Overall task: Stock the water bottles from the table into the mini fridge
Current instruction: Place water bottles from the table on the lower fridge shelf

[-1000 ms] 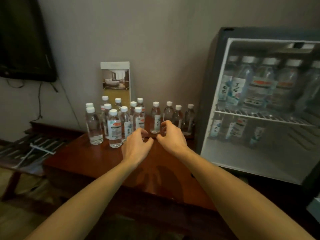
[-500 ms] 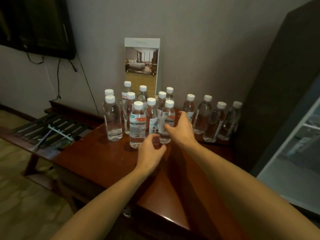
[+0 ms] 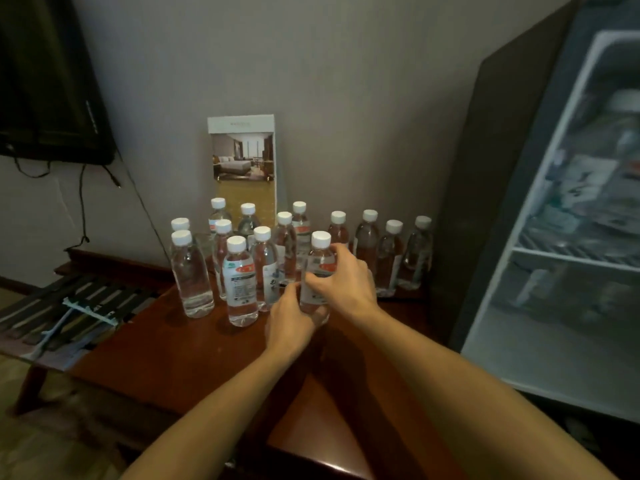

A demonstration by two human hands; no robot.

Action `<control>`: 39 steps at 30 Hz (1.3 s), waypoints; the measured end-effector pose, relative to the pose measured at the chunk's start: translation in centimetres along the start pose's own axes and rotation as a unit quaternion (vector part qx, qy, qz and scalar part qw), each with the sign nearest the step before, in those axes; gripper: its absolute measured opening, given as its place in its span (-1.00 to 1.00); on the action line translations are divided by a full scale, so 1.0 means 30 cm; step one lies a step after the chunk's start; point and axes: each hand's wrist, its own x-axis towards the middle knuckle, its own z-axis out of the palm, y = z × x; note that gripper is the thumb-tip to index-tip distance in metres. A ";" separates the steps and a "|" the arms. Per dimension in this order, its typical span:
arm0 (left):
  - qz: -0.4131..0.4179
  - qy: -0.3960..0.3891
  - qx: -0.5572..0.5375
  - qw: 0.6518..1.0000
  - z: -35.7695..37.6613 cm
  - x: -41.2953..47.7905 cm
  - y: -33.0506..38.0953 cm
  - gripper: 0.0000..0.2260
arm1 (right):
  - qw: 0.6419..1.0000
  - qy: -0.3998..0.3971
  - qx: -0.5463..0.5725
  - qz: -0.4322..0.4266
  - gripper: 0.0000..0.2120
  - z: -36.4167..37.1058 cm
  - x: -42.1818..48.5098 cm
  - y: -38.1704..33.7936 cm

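Note:
Several clear water bottles with white caps stand grouped on a dark red wooden table [image 3: 180, 355]. Both hands hold one front bottle [image 3: 320, 252]: my right hand [image 3: 341, 282] grips its middle, and my left hand [image 3: 289, 320] wraps its lower part. That bottle stands upright, its base hidden by my left hand. Another labelled bottle [image 3: 240, 282] stands just left of my hands. The mini fridge [image 3: 554, 202] is at the right, door open, with blurred bottles on its wire shelf.
A photo card [image 3: 242, 157] leans on the wall behind the bottles. A slatted luggage rack [image 3: 65, 313] adjoins the table on the left. A dark TV [image 3: 45, 81] hangs at upper left with cables below.
Both hands reached forward and closed round the front bottle. The camera turned left, then swung back, so the fridge interior shows at the right again.

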 end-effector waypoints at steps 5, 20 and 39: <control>0.059 0.003 0.035 0.998 0.021 -0.136 0.123 -0.55 | 0.999 0.030 -0.029 -0.028 -0.36 -0.193 -0.146 -0.013; 0.220 -0.065 0.108 0.967 0.142 -0.568 0.526 -0.57 | 0.994 0.099 -0.044 -0.007 -0.40 -0.709 -0.575 0.144; 0.251 -0.216 0.048 0.942 0.863 -0.564 0.873 -0.56 | 0.920 0.281 0.048 0.270 -0.46 -1.012 -0.466 0.699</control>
